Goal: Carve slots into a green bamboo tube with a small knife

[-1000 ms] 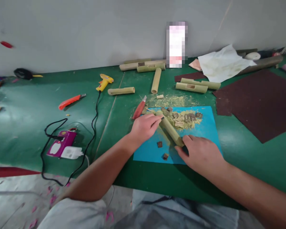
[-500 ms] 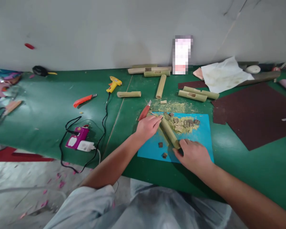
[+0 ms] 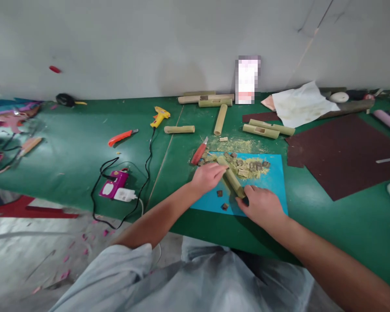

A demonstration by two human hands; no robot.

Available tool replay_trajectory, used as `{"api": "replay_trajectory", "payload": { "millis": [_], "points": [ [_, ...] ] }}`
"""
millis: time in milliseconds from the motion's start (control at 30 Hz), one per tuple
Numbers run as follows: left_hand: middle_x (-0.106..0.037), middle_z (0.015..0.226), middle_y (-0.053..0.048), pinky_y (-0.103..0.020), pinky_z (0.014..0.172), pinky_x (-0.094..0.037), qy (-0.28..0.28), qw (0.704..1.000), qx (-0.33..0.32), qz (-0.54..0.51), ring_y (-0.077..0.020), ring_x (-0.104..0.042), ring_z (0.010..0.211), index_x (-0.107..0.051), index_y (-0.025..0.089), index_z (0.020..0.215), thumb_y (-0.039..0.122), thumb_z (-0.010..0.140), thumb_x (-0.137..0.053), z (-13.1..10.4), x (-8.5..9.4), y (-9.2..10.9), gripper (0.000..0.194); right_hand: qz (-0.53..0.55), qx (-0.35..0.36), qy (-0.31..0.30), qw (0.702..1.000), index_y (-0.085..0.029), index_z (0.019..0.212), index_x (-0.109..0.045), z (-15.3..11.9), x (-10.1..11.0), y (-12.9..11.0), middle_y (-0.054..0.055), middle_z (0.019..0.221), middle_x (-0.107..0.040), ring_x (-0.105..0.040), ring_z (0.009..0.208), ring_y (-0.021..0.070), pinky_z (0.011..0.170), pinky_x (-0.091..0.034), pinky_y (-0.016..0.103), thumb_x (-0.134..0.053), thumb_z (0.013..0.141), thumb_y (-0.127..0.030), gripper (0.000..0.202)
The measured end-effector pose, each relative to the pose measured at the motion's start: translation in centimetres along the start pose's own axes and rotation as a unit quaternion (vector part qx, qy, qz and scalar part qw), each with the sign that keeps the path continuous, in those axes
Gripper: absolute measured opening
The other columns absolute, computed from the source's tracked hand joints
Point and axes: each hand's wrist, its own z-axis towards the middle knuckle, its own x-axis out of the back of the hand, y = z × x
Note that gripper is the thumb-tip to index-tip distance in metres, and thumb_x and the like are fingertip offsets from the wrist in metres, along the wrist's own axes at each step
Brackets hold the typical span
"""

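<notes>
A pale green bamboo tube (image 3: 235, 183) lies slantwise over a blue sheet (image 3: 204, 203). My right hand (image 3: 261, 203) is closed around its near end. My left hand (image 3: 208, 177) is at the tube's upper part, its fingers pinched together over the side. Something small and dark shows at those fingertips; I cannot make out what it is. Beyond the tube, small brown bamboo chips (image 3: 255, 165) lie in pale shavings. Two more chips (image 3: 219, 193) rest on the sheet between my hands. A red-handled knife (image 3: 199, 153) lies just past my left hand.
Several cut bamboo tubes (image 3: 220, 119) lie farther back. To the left are a yellow glue gun (image 3: 160, 117), an orange utility knife (image 3: 121, 138) and a purple power strip (image 3: 113, 184) with a looping cord. A dark brown sheet (image 3: 338, 160) covers the right side.
My left hand has slid slightly down along the tube, toward me. My right hand keeps hold of the near end. The whole view has shifted a little.
</notes>
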Motion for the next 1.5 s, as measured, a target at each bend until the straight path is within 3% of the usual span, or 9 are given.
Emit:
{"api": "replay_trajectory", "payload": {
  "millis": [133,333,533,700,900,1067,1233,1400,1500],
  "points": [
    [-0.078,0.098,-0.011,-0.031,0.083,-0.061,0.03,0.998,0.049,0.011,-0.0203,-0.075,0.091,-0.076,0.014,0.118,0.03,0.107,-0.045,0.5,-0.1,-0.1,0.036,0.001,-0.007,-0.016,1.0,-0.019,0.096,-0.067,0.1,0.2,0.0,0.01,0.089,-0.074,-0.069,0.079,0.0218,0.061,-0.033,0.031,-0.056,0.094,-0.039,0.024],
    [-0.075,0.083,-0.005,-0.023,0.07,-0.056,-0.012,1.0,0.022,0.003,-0.015,-0.072,0.076,-0.077,0.018,0.117,0.035,0.108,-0.044,-1.6,-0.3,4.0,0.037,0.012,-0.016,-0.04,0.999,-0.02,0.102,-0.066,0.3,0.5,0.2,0.01,0.093,-0.076,-0.072,0.083,0.0226,0.063,-0.039,0.031,-0.055,0.096,-0.045,0.028],
    [-0.074,0.085,-0.008,-0.023,0.068,-0.054,0.011,0.996,0.069,0.056,-0.0159,-0.07,0.079,-0.075,0.015,0.119,0.033,0.11,-0.037,-1.6,0.1,3.6,0.043,0.024,-0.019,-0.056,0.998,-0.021,0.103,-0.066,0.5,0.8,0.3,0.009,0.094,-0.076,-0.073,0.083,0.0225,0.062,-0.04,0.03,-0.055,0.097,-0.047,0.029],
    [-0.072,0.076,-0.004,-0.022,0.065,-0.052,-0.028,0.999,-0.003,0.035,-0.0146,-0.069,0.071,-0.077,0.019,0.116,0.039,0.11,-0.038,-2.1,-0.7,5.0,0.044,0.026,-0.02,-0.063,0.997,-0.02,0.103,-0.067,0.6,1.0,0.4,0.01,0.098,-0.077,-0.073,0.087,0.0236,0.063,-0.04,0.031,-0.055,0.096,-0.048,0.031],
    [-0.075,0.087,-0.01,-0.026,0.07,-0.054,0.011,0.998,0.038,0.058,-0.0175,-0.071,0.08,-0.077,0.014,0.112,0.033,0.11,-0.037,-0.4,-0.5,2.8,0.045,0.022,-0.029,-0.065,0.997,-0.021,0.106,-0.067,0.5,1.3,0.1,0.01,0.096,-0.076,-0.073,0.086,0.0237,0.064,-0.04,0.03,-0.054,0.097,-0.047,0.031],
    [-0.074,0.082,-0.004,-0.023,0.065,-0.052,-0.025,0.999,-0.011,0.038,-0.0155,-0.071,0.076,-0.077,0.021,0.114,0.037,0.109,-0.042,-1.4,-0.4,3.5,0.039,0.021,-0.028,-0.067,0.997,-0.021,0.105,-0.066,0.4,1.2,0.0,0.01,0.097,-0.077,-0.073,0.087,0.0235,0.063,-0.04,0.03,-0.056,0.096,-0.048,0.031],
    [-0.073,0.082,-0.009,-0.026,0.068,-0.054,-0.007,0.998,0.013,0.062,-0.0179,-0.07,0.077,-0.076,0.013,0.115,0.034,0.111,-0.034,-1.8,0.4,3.3,0.047,0.02,-0.016,-0.063,0.998,-0.02,0.102,-0.068,0.4,1.1,-0.2,0.009,0.097,-0.077,-0.073,0.087,0.0235,0.063,-0.039,0.03,-0.053,0.098,-0.047,0.03],
    [-0.075,0.083,-0.007,-0.025,0.071,-0.057,-0.046,0.997,-0.032,0.05,-0.0165,-0.072,0.079,-0.074,0.016,0.121,0.035,0.11,-0.039,-1.7,0.5,3.5,0.041,0.019,-0.004,-0.06,0.998,-0.02,0.103,-0.068,0.3,1.4,-0.3,0.009,0.099,-0.077,-0.073,0.088,0.0234,0.065,-0.039,0.03,-0.053,0.099,-0.044,0.029],
    [-0.077,0.089,-0.009,-0.027,0.075,-0.059,-0.01,0.999,-0.019,0.046,-0.0177,-0.074,0.083,-0.076,0.016,0.116,0.034,0.109,-0.042,-0.6,0.9,2.6,0.039,0.015,-0.005,-0.055,0.998,-0.019,0.103,-0.068,0.2,1.4,-0.3,0.01,0.098,-0.077,-0.073,0.088,0.0234,0.065,-0.039,0.031,-0.052,0.099,-0.043,0.03]
  ]
}}
